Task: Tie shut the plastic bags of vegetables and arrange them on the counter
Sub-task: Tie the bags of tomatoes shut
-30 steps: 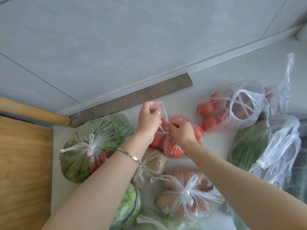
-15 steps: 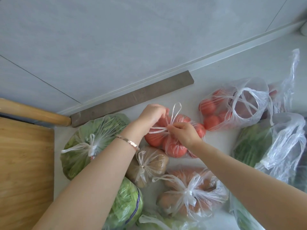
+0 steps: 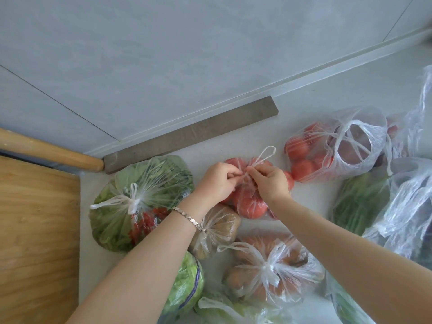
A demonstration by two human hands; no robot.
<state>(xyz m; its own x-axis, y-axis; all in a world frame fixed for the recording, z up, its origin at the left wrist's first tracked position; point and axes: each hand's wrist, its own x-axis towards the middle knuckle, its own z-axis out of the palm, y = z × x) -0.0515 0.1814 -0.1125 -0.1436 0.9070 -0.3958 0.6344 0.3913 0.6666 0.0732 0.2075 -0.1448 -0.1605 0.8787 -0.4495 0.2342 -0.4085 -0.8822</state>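
Along the lower edge of the frame, a bag of pale green leaves (image 3: 187, 286) is seen partly under the left forearm, with a loose clear bag (image 3: 224, 309) just to its right. Slightly higher, in the lower centre, a knotted bag of brown-orange roots (image 3: 271, 270) rests on the white tabletop (image 3: 322, 97), and a small knotted bag of potatoes (image 3: 222, 228) is found just left of it, touching the left wrist, on which a silver bracelet (image 3: 187, 217) is worn. At centre left a large tied bag of greens and red chillies (image 3: 138, 202) lies beside a wooden board (image 3: 37, 230) that fills the left side. In the middle of the frame the tomato bag (image 3: 250, 199) sits on the tabletop, and its handles are pinched by both hands: the left hand (image 3: 217, 181) and the right hand (image 3: 271, 181) are closed on the twisted plastic, fingertips nearly meeting over the knot, with one handle loop (image 3: 266, 153) standing above them. At the right, a bag of green beans (image 3: 360, 202) and crumpled clear bags (image 3: 406, 206) are seen; above them, an open second bag of tomatoes (image 3: 332, 146) lies untied. Farthest back, a grey flat bar (image 3: 191, 134) with a wooden handle (image 3: 46, 150) lies along the base of the tiled wall (image 3: 187, 43).
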